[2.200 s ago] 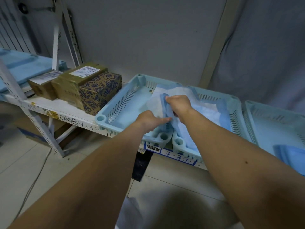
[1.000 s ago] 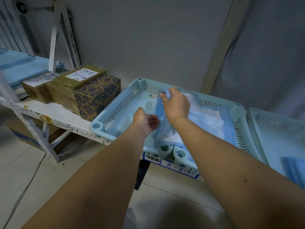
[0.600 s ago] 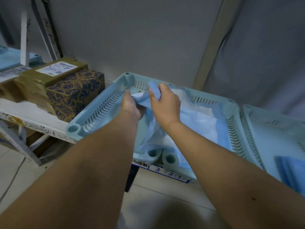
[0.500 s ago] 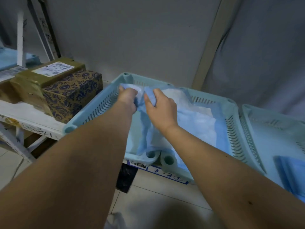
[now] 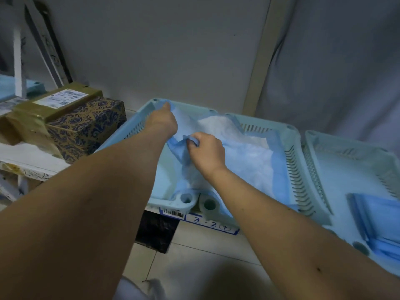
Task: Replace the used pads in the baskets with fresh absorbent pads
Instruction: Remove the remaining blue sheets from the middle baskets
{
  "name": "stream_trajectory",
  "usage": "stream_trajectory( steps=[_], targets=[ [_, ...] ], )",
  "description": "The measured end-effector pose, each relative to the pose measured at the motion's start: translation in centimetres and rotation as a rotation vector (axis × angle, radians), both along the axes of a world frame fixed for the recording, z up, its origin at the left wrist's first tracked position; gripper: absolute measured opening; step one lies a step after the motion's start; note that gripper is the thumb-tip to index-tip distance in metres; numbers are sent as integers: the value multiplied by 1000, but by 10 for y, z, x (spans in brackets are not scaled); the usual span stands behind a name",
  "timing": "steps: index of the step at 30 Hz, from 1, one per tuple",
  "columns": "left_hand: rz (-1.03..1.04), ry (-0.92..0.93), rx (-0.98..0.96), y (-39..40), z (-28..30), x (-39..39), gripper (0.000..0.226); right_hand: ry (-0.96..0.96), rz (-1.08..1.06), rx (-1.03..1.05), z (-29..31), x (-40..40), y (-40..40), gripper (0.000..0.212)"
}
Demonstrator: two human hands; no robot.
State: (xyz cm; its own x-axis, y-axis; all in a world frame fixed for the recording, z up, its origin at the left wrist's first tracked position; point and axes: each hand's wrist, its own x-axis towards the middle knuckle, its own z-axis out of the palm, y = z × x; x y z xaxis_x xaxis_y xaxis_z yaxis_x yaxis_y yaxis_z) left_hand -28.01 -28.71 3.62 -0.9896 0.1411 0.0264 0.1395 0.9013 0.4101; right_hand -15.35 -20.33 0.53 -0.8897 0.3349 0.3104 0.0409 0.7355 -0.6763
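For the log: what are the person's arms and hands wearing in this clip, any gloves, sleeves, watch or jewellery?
Nothing visible is worn. The left hand and the right hand are both bare, without gloves, and no rings show on the parts in view. Both forearms are uncovered up to the frame edge, with no sleeve, watch or wristband. The right forearm has a few small dark marks.

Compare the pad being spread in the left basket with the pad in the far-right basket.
The pad being spread lies opened out, white padding showing, gripped by the left hand and right hand. The pad in the far-right basket stays folded, all blue, untouched. Both have blue backing.
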Motion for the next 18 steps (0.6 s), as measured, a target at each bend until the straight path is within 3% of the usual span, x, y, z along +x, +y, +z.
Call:
stream_trajectory(
  steps=[3,6,10,13,18],
  targets=[
    [46,-80,330,19,9,4,50,-6,-63,-108,3,10,17,34],
    [-72,0,502,51,19,16,65,0,-113,-258,2,23,40,27],
    [-184,33,495,98,30,50,74,14,-240,-457,2,46,77,24],
    [-237,46,427,130,27,68,75,10,-342,-467,0,65,107,27],
    [-359,86,320,173,11,90,68,-31,-437,-463,-9,95,149,2]
  ],
)
